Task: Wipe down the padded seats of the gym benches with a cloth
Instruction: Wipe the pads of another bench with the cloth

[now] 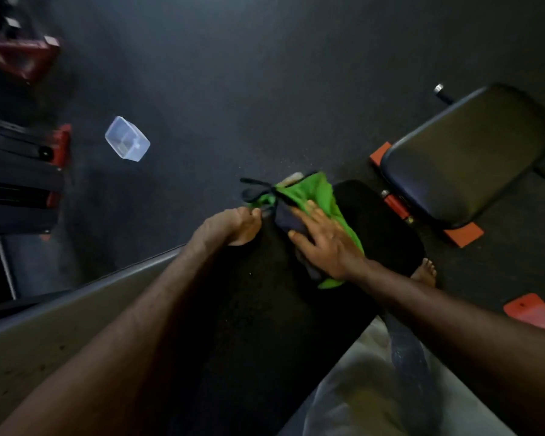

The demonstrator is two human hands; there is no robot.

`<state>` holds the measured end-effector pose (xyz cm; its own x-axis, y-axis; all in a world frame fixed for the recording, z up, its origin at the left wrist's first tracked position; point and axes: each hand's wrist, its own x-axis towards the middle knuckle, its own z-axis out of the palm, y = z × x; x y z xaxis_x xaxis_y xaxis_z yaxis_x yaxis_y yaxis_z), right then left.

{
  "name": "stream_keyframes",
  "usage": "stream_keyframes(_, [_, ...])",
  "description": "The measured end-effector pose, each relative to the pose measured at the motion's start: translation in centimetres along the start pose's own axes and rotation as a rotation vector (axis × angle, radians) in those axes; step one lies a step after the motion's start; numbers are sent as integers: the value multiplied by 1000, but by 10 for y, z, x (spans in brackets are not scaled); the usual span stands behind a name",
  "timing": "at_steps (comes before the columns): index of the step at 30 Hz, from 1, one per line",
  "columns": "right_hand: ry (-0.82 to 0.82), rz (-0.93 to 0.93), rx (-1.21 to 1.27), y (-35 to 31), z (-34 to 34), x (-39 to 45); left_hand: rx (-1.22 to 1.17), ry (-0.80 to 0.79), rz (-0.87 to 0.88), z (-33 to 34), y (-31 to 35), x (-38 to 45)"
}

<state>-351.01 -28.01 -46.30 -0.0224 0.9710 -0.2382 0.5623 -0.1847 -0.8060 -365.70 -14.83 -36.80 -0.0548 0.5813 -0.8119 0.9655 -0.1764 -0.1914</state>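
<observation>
A green and dark cloth (pixel 312 191) lies on the far end of the black padded bench seat (pixel 265 309) running up the middle of the view. My right hand (pixel 324 243) presses flat on the cloth with fingers spread. My left hand (pixel 233 226) grips the left edge of the seat, fingers curled over it beside the cloth's dark strap. A second padded bench seat (pixel 472 152) on orange feet stands to the right.
A clear plastic tub (pixel 127 139) sits on the dark rubber floor to the left. Red and black gym machines (pixel 19 158) line the left edge. An orange bench foot (pixel 535 313) and my bare foot (pixel 425 273) are at the right.
</observation>
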Motion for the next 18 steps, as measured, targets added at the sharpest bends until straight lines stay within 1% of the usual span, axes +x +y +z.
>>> stream_keyframes(1, [-11, 142, 17, -6, 3, 10, -3, 41, -5, 0, 2, -3])
stream_keyframes(2, [6, 211, 12, -20, 9, 16, 14, 83, 4, -1, 3, -6])
stream_keyframes(3, [48, 180, 6, -32, 17, 15, 58, 123, 21, 1, 4, -11])
stream_keyframes(4, [76, 87, 24, -40, 23, 9, 85, 151, 13, 4, 4, -14])
stream_keyframes(6, [15, -93, 49, -32, 20, -4, 161, 228, 38, 10, 4, -20])
stream_keyframes(7, [7, -122, 28, -19, 14, 0, 195, 251, 53, 11, 3, -21])
stream_keyframes(8, [28, -92, 2, -10, 8, 8, 198, 256, 56, 11, 3, -19])
stream_keyframes(9, [53, 10, 5, -6, 3, 16, 193, 254, 39, 12, 3, -16])
stream_keyframes(11, [28, 236, 40, -15, 6, 34, 183, 256, 20, 12, 5, -12])
stream_keyframes(12, [13, 266, 29, -26, 12, 37, 195, 267, 40, 12, 5, -11])
stream_keyframes(13, [8, 226, 19, -38, 14, 32, 218, 286, 75, 14, 4, -10])
stream_keyframes(14, [13, 128, 27, -42, 17, 23, 235, 306, 96, 15, 2, -12])
stream_keyframes(16, [-27, -63, 37, -26, 13, 9, 234, 332, 110, 15, -1, -13])
stream_keyframes(17, [-47, -87, 9, -13, 8, 14, 238, 338, 112, 16, -1, -14])
stream_keyframes(18, [-47, -55, -20, -2, 4, 23, 232, 331, 98, 15, 0, -16])
